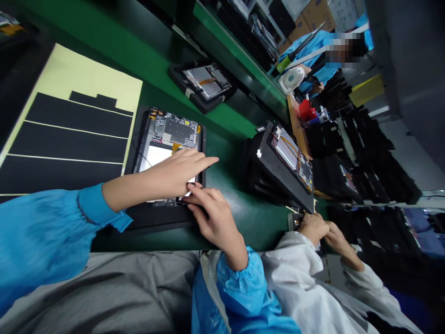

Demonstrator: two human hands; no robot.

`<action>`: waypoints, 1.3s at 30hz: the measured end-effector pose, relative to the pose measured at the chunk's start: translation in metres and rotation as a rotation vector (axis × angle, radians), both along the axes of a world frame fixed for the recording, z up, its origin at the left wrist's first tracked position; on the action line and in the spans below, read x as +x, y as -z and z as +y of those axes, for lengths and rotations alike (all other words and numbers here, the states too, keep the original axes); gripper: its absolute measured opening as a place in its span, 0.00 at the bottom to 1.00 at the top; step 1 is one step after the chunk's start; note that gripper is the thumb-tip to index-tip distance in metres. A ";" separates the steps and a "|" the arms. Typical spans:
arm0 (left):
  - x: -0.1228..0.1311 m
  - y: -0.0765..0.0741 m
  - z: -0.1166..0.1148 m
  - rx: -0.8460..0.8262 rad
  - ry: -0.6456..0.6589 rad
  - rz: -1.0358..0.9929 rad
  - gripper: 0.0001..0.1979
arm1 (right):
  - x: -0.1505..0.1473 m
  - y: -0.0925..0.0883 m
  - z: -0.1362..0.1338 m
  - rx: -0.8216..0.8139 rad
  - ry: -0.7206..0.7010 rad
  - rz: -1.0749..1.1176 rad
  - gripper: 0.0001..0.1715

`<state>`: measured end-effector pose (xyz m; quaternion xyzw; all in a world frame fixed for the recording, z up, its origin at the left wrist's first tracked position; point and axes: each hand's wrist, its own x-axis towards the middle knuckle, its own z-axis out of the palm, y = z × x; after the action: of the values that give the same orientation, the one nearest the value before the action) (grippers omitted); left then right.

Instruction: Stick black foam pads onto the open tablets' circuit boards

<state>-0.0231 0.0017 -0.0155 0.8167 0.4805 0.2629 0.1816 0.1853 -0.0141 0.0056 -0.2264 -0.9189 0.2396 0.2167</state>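
An opened tablet [175, 132] lies in a black tray [153, 220], with its circuit board and part of a white battery [155, 154] exposed. My left hand [174, 170] reaches across the battery side of it, palm down, with fingers stretched toward the right edge. Close below, my right hand [215, 215] has its thumb and fingers drawn together at the tablet's lower right corner. Whatever is between those fingertips is too small and covered to make out. The two hands nearly touch or overlap there.
To the left lies a yellow sheet [93, 69] with black adhesive strips. Another opened tablet [208, 81] rests in a tray at the back. On the right, a tablet [290, 150] tops stacked black trays [267, 178]. Beside me a co-worker's hands [314, 227] work; a person sits opposite near a white fan [292, 80].
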 end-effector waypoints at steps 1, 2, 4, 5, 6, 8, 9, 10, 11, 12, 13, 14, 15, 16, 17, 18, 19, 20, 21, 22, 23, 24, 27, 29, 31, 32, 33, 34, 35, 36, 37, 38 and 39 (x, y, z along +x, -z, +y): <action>0.000 0.000 0.000 -0.006 0.000 0.000 0.33 | -0.001 0.001 0.000 -0.012 0.006 0.011 0.34; 0.000 0.001 0.001 -0.009 0.001 -0.001 0.34 | -0.003 0.003 0.000 -0.030 0.016 0.029 0.34; 0.000 0.002 0.002 -0.008 0.001 -0.009 0.35 | -0.005 0.006 -0.001 -0.067 0.041 0.077 0.33; 0.000 0.002 0.003 -0.006 -0.003 -0.017 0.35 | -0.006 0.008 -0.001 -0.079 0.053 0.101 0.32; 0.000 0.003 0.003 -0.007 -0.008 -0.028 0.35 | -0.007 0.009 -0.001 -0.085 0.064 0.120 0.31; 0.000 0.004 0.004 -0.006 -0.019 -0.051 0.34 | -0.008 0.011 -0.001 -0.088 0.086 0.146 0.29; 0.000 0.004 0.004 -0.006 -0.023 -0.057 0.34 | -0.008 0.011 -0.001 -0.085 0.098 0.154 0.28; 0.000 0.005 0.005 -0.007 -0.025 -0.059 0.34 | -0.009 0.011 -0.001 -0.080 0.110 0.159 0.28; 0.000 0.005 0.005 -0.009 -0.025 -0.059 0.35 | -0.009 0.012 -0.002 -0.075 0.123 0.165 0.28; 0.000 0.004 0.005 -0.012 -0.026 -0.057 0.36 | -0.010 0.012 -0.002 -0.069 0.135 0.174 0.29; 0.000 0.004 0.005 -0.017 -0.027 -0.055 0.37 | -0.010 0.012 -0.003 -0.065 0.144 0.183 0.29; 0.001 0.004 0.005 -0.022 -0.028 -0.054 0.37 | -0.011 0.012 -0.003 -0.063 0.149 0.188 0.29; 0.001 0.004 0.005 -0.024 -0.029 -0.055 0.37 | -0.011 0.012 -0.004 -0.065 0.149 0.192 0.30; 0.001 0.003 0.005 -0.023 -0.030 -0.055 0.36 | -0.012 0.012 -0.004 -0.071 0.146 0.192 0.30; 0.001 0.003 0.005 -0.018 -0.031 -0.055 0.35 | -0.012 0.012 -0.004 -0.080 0.137 0.188 0.30; 0.001 0.003 0.004 -0.013 -0.031 -0.057 0.34 | -0.012 0.011 -0.004 -0.089 0.125 0.182 0.30; 0.001 0.003 0.004 -0.008 -0.031 -0.058 0.34 | -0.011 0.011 -0.004 -0.098 0.114 0.175 0.30; 0.001 0.003 0.004 -0.004 -0.031 -0.060 0.34 | -0.011 0.011 -0.004 -0.103 0.105 0.167 0.29; 0.001 0.004 0.004 0.000 -0.030 -0.063 0.34 | -0.010 0.010 -0.004 -0.102 0.099 0.156 0.28; 0.001 0.004 0.004 0.003 -0.029 -0.066 0.34 | -0.010 0.010 -0.003 -0.095 0.096 0.142 0.28; 0.000 0.004 0.004 0.004 -0.027 -0.070 0.34 | -0.010 0.010 -0.003 -0.085 0.096 0.127 0.28; 0.000 0.005 0.003 0.004 -0.026 -0.073 0.34 | -0.010 0.010 -0.003 -0.074 0.097 0.109 0.28; 0.001 0.005 0.003 -0.003 -0.028 -0.077 0.35 | -0.010 0.009 -0.004 -0.041 0.102 0.060 0.30; 0.002 0.005 0.003 -0.010 -0.033 -0.078 0.35 | -0.011 0.009 -0.005 0.004 0.120 0.037 0.32; 0.002 0.006 0.004 -0.017 -0.032 -0.081 0.35 | -0.012 0.010 -0.009 0.109 0.175 0.034 0.35; 0.002 0.006 0.004 -0.021 -0.030 -0.086 0.35 | -0.011 0.011 -0.013 0.177 0.206 0.043 0.36; 0.000 0.006 0.004 -0.023 -0.026 -0.095 0.34 | -0.011 0.013 -0.017 0.241 0.229 0.061 0.38; -0.002 0.005 0.004 -0.023 -0.017 -0.104 0.34 | -0.010 0.014 -0.021 0.290 0.235 0.087 0.40; -0.005 0.002 0.002 -0.016 -0.005 -0.110 0.34 | -0.009 0.014 -0.027 0.313 0.226 0.107 0.40; -0.009 -0.001 -0.001 -0.002 0.007 -0.116 0.33 | -0.007 0.015 -0.032 0.307 0.211 0.114 0.41; -0.013 -0.007 -0.005 0.012 0.007 -0.121 0.32 | -0.006 0.015 -0.037 0.281 0.196 0.106 0.40; -0.017 -0.013 -0.012 0.031 -0.018 -0.127 0.30 | -0.004 0.014 -0.042 0.243 0.191 0.083 0.39; -0.020 -0.019 -0.021 0.050 -0.070 -0.134 0.28 | -0.002 0.013 -0.046 0.203 0.195 0.048 0.38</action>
<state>-0.0435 -0.0197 0.0035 0.7844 0.4886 0.3351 0.1834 0.1830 -0.0600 -0.0075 -0.2855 -0.9067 0.1284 0.2826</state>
